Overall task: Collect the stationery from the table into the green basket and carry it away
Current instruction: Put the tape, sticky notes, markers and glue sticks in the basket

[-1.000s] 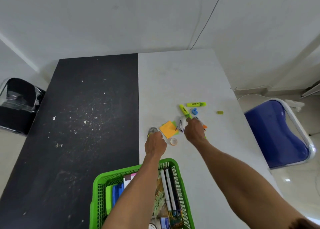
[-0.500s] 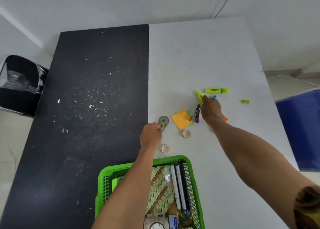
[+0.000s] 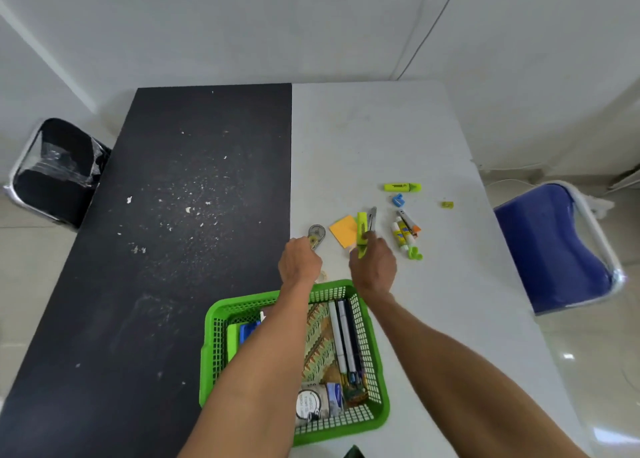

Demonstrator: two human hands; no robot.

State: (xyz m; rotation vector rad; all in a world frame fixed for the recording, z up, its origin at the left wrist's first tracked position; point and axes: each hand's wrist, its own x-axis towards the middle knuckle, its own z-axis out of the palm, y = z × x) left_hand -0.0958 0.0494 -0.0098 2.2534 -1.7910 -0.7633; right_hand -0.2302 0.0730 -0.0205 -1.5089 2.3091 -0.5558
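The green basket (image 3: 221,322) stands at the near edge of the table and holds pens, a patterned pad and small rolls. My right hand (image 3: 373,269) hovers just beyond its far rim and grips a yellow-green highlighter (image 3: 362,228) together with a grey cutter (image 3: 372,216), both pointing away from me. My left hand (image 3: 299,263) has its fingers curled over the near end of a grey correction tape (image 3: 316,233) lying on the white tabletop. Orange sticky notes (image 3: 342,231) lie between the two hands.
On the white half lie another highlighter (image 3: 402,187), a blue sharpener (image 3: 397,200), a small green sharpener (image 3: 447,204), glue sticks (image 3: 401,234), an orange-tipped cutter (image 3: 410,223), a green clip (image 3: 415,254) and a small tape roll (image 3: 323,276). A blue chair (image 3: 554,250) stands to the right, a black chair (image 3: 55,173) to the left.
My right hand has picked up the highlighter with the grey cutter and drawn back toward the basket, uncovering the glue sticks. My left hand stays at the correction tape.
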